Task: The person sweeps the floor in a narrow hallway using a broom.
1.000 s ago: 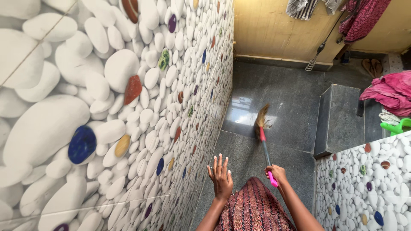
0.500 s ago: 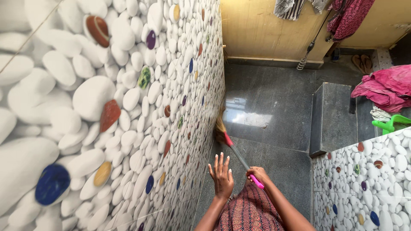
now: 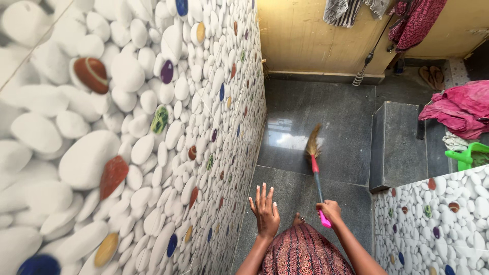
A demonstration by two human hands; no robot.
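Broom head swings from the pebble wall back mid-frame; right hand gripping handle, left hand splayed, empty (sweep continues).

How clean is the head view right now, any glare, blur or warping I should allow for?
Head view: a bright window glare patch lies on the dark floor beside the broom head, whose bristles are motion-blurred; the pebble-print wall bulges with wide-angle distortion; the left hand and right hand are evenly lit and sharp.
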